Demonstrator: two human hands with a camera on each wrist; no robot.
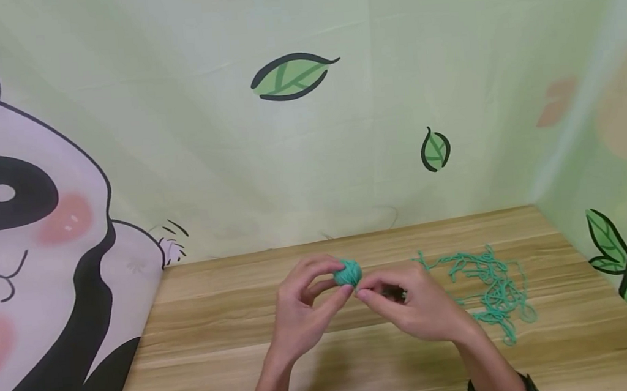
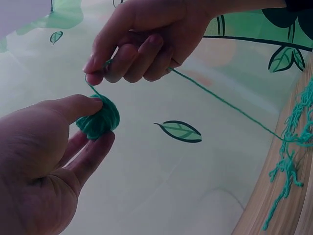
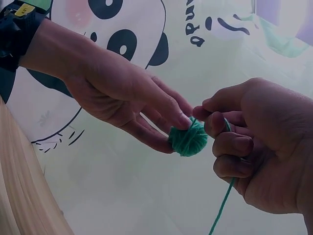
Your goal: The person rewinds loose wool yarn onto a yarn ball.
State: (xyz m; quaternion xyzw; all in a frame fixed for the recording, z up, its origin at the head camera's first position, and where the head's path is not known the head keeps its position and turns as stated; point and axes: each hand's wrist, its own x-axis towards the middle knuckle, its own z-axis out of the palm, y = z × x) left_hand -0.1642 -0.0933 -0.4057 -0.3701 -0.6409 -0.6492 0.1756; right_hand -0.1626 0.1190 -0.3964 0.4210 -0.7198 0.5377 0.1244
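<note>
A small ball of teal yarn [image 1: 348,273] is pinched between the thumb and fingers of my left hand [image 1: 307,309], held above the table. Close beside it on the right, my right hand [image 1: 418,302] pinches the yarn strand between thumb and forefinger. In the left wrist view a short length of strand runs from those fingertips down to the ball [image 2: 99,120]. The same strand [image 2: 222,100] leaves the right palm and stretches to the loose yarn. The right wrist view shows it passing through the curled fingers of the right hand [image 3: 259,147].
A loose tangle of teal yarn [image 1: 498,294] lies on the wooden table [image 1: 219,325] to the right of my hands. Behind the table stands a pale green backdrop [image 1: 182,77] printed with leaves and a panda, and it continues along the right side.
</note>
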